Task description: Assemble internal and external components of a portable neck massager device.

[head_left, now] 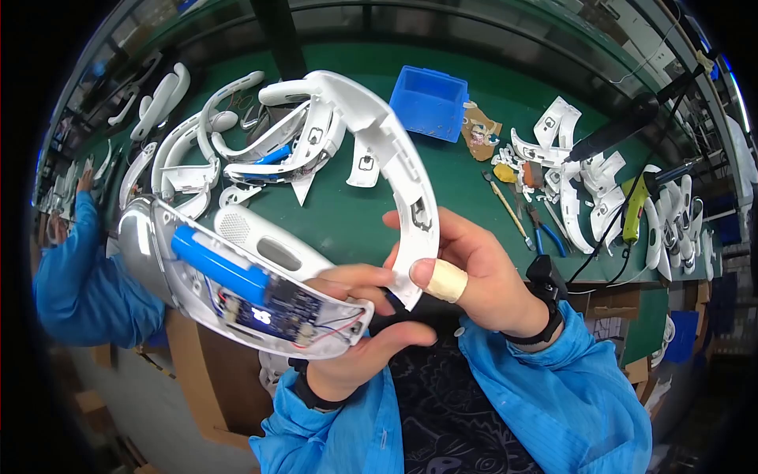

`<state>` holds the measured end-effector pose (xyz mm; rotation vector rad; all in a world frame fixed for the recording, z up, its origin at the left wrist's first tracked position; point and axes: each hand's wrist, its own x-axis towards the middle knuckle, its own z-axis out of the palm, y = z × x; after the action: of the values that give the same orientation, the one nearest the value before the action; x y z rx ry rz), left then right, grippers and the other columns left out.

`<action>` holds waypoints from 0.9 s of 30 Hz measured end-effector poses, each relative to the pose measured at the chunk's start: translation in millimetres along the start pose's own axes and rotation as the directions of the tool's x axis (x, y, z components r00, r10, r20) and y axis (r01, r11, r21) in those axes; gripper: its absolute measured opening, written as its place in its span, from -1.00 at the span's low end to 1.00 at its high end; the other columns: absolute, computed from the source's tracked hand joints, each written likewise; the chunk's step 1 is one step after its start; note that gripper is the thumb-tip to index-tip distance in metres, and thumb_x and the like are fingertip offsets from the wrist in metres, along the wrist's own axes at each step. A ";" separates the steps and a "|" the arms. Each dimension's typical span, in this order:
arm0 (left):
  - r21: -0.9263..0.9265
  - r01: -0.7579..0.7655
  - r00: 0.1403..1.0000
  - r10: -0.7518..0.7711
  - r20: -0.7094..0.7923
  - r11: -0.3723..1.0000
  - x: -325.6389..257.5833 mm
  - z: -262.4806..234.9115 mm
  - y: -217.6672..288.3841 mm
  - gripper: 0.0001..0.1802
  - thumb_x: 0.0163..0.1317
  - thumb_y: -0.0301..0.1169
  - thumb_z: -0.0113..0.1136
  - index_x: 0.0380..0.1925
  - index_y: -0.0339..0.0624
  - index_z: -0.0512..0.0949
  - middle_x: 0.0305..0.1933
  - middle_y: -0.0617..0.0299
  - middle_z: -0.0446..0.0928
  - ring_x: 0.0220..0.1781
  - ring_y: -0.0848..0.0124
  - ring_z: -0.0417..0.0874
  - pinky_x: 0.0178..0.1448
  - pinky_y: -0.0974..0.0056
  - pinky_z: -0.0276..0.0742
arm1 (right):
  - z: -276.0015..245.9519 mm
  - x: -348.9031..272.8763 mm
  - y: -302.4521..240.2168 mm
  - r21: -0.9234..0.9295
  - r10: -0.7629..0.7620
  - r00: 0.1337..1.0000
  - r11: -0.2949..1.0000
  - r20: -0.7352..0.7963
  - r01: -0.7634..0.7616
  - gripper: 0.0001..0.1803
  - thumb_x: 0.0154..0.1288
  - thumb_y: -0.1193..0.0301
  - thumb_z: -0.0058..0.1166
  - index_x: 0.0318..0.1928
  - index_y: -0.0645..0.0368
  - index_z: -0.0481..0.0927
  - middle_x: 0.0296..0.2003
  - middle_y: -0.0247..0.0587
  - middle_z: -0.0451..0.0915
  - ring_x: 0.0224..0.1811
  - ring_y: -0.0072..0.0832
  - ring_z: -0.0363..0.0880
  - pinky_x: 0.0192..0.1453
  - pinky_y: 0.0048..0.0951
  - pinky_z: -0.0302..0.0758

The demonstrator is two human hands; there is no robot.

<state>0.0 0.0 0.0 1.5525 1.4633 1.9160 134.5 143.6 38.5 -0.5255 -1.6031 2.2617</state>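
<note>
Over on my green counter point(458, 170) I've got a blue bin point(426, 126) with a torn cardboard scrap point(478, 136) right beside it. Blue-handled pliers point(539, 239) are off to my right, plus a lime-green tool point(634, 209). Co-worker in blue point(95, 276) on my left, big cardboard box point(193, 371) below.

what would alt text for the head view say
The left hand holds an open white housing with a blue cylinder and circuit board inside; the right hand grips a curved white shell. White parts litter a green bench.
</note>
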 end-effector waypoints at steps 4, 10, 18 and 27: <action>-0.146 0.173 0.964 -0.198 -0.178 0.974 6.8 -3.1 0.7 -0.34 0.03 -0.34 0.66 0.00 -0.31 0.42 -0.23 0.20 0.55 -0.40 0.56 0.57 -0.34 0.49 0.41 | -0.6 -4.6 4.2 0.056 0.008 0.992 0.998 0.123 -0.015 -0.29 0.42 0.28 0.28 0.43 0.33 0.31 0.01 -0.18 0.62 0.08 -0.53 0.59 0.20 -0.41 0.54; -0.265 0.184 0.911 -0.265 -0.315 0.947 18.7 6.1 4.5 -0.33 -0.03 -0.53 0.67 0.00 -0.32 0.40 -0.15 0.19 0.51 -0.24 0.50 0.61 -0.17 0.40 0.62 | 9.3 -7.7 6.6 0.079 0.014 0.971 0.996 0.239 -0.034 -0.36 0.45 0.46 0.23 0.44 0.33 0.30 0.06 -0.23 0.62 0.07 -0.60 0.59 0.20 -0.46 0.55; -0.297 0.279 0.879 -0.367 -0.303 0.913 17.6 -2.2 7.6 -0.29 -0.05 -0.59 0.66 0.06 -0.43 0.40 -0.10 0.10 0.60 -0.14 0.40 0.69 -0.08 0.35 0.68 | 5.2 -4.0 13.1 -0.001 0.064 0.953 0.998 0.297 -0.066 -0.25 0.42 0.24 0.27 0.48 0.30 0.31 0.08 -0.22 0.58 0.00 -0.58 0.56 0.11 -0.46 0.55; -0.216 0.213 0.882 -0.283 -0.376 0.953 17.2 1.0 0.2 -0.29 -0.10 -0.70 0.61 0.06 -0.46 0.41 -0.10 0.07 0.62 -0.13 0.37 0.73 -0.11 0.34 0.71 | 5.0 -2.7 7.2 -0.057 0.152 0.931 0.988 0.333 -0.141 -0.33 0.47 0.42 0.22 0.50 0.26 0.31 0.27 -0.28 0.56 0.08 -0.68 0.50 0.21 -0.52 0.52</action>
<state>-5.7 12.9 9.9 0.8743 1.5140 2.2173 134.2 136.0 33.5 -0.2833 -1.8140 2.5523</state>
